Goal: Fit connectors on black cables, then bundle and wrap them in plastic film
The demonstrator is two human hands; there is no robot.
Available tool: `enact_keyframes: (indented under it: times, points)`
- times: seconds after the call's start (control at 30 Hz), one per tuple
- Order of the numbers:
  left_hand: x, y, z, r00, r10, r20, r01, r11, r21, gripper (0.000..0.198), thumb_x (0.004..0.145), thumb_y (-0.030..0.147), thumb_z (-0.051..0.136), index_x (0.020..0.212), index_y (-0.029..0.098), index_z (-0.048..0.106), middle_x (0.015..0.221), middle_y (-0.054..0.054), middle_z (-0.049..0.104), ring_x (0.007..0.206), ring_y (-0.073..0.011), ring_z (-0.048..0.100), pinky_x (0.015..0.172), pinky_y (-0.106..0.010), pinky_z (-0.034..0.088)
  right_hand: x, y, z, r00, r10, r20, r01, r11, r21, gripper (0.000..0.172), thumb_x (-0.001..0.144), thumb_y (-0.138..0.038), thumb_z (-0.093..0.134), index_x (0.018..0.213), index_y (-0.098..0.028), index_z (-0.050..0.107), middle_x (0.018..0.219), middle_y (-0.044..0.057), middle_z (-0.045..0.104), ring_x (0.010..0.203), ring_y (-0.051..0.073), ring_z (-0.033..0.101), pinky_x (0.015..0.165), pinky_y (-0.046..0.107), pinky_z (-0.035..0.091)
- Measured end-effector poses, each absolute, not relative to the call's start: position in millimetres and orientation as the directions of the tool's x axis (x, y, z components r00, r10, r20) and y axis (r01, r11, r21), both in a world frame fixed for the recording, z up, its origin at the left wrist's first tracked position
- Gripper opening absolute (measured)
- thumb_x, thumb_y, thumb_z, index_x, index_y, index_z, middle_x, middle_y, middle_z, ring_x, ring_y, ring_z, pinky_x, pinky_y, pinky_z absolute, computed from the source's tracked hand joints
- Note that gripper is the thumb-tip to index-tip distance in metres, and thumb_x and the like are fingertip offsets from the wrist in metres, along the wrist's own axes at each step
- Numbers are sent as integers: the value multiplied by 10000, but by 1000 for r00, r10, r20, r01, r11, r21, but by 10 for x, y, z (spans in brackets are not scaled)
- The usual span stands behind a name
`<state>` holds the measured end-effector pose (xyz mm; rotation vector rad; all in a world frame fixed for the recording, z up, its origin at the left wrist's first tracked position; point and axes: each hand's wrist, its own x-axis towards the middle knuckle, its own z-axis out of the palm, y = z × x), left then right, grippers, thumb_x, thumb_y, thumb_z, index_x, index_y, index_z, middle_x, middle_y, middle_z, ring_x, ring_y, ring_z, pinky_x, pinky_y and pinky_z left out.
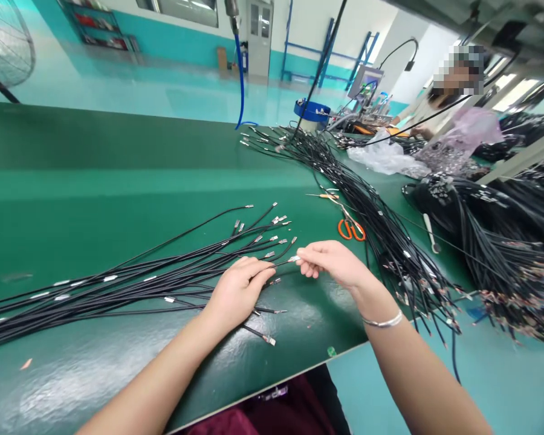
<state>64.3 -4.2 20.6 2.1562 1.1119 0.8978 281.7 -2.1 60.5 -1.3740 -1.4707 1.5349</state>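
Note:
On the green bench mat (118, 223), a loose bundle of thin black cables (118, 281) with crimped metal terminals fans out toward my hands. My left hand (238, 291) curls over one black cable (272, 264) near the bundle's terminal ends. My right hand (330, 263) pinches that cable's metal terminal (294, 258) between thumb and fingertip. Its other fingers stay slightly apart. A few more terminals lie just beyond my fingers, and my left palm hides part of the bundle.
Orange-handled scissors (351, 229) and a small screwdriver (324, 196) lie beside a large cable bundle (381, 223). Heaped cables (494, 241) fill the right side. Farther along, a co-worker (435, 115) sits near a plastic bag (381, 157) and a blue-lidded drum (312, 115).

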Motion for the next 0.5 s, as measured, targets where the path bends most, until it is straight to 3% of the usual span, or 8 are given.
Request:
enact_keyframes:
  times: [0.1,0.23,0.5]
  points:
    - [600,-56,269,439,843,311,446,-505,739,229,894,294,463,927,186,662,756,-3,593,747,-121,502,715,-261,403,2769,-55,675,-277,933,-231,114,-207,-972,339,780,-440,606,750,-103,593,654,29,579,554,67,507,547,198,400]
    - [589,-87,301,448,820,355,426,-545,722,230,892,294,465,933,193,668,769,-5,603,751,-123,493,714,-260,400,2729,-103,699,-198,974,-108,169,-74,-983,325,829,-436,550,774,-115,559,699,27,578,608,75,521,572,200,415]
    - [601,-115,342,474,790,390,418,-592,689,239,893,306,470,983,212,670,768,-13,610,752,-127,497,707,-268,401,2719,-269,734,-234,965,-119,187,-75,-979,301,807,-419,582,790,-121,619,746,44,621,635,83,544,614,214,439]
